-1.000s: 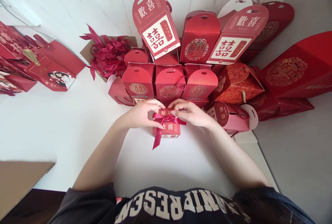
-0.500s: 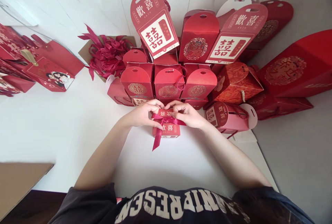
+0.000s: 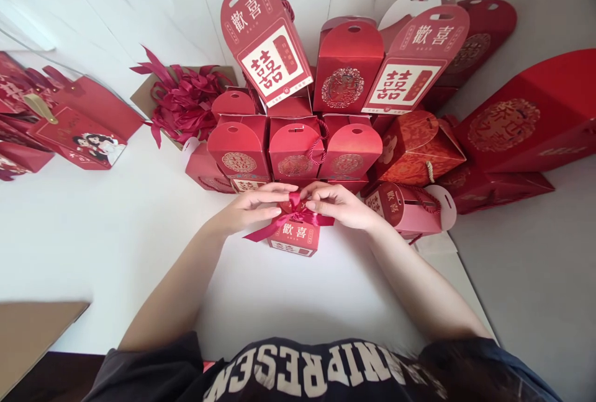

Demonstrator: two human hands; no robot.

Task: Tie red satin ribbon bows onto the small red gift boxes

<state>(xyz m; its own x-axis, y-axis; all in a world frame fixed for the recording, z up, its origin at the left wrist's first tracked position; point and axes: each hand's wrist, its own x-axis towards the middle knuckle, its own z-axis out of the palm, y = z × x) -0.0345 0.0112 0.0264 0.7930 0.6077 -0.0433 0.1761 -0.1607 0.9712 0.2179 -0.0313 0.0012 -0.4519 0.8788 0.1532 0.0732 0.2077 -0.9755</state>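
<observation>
A small red gift box [image 3: 293, 242] with white characters stands on the table in front of me. A dark pink satin ribbon [image 3: 265, 231] is tied over its top in a bow, with one tail reaching out left and another right. My left hand [image 3: 251, 208] lies along the box's left side, fingers stretched out and thumb apart, the tips beside the ribbon. On the other side my right hand [image 3: 338, 205] pinches the ribbon near the knot between thumb and forefinger. Its other fingers curl behind the box top, partly hidden.
Stacked red gift boxes [image 3: 294, 151] stand right behind my hands. A pink-sided box [image 3: 410, 209] lies close to my right hand. Back left are a carton of loose ribbons [image 3: 184, 104] and red gift bags [image 3: 88, 135]. A cardboard piece [image 3: 37, 334] sits front left.
My left thumb has come off the front of the bow, and the left fingers have straightened. The left ribbon tail has swung from hanging down to pointing left. My right hand keeps its pinch.
</observation>
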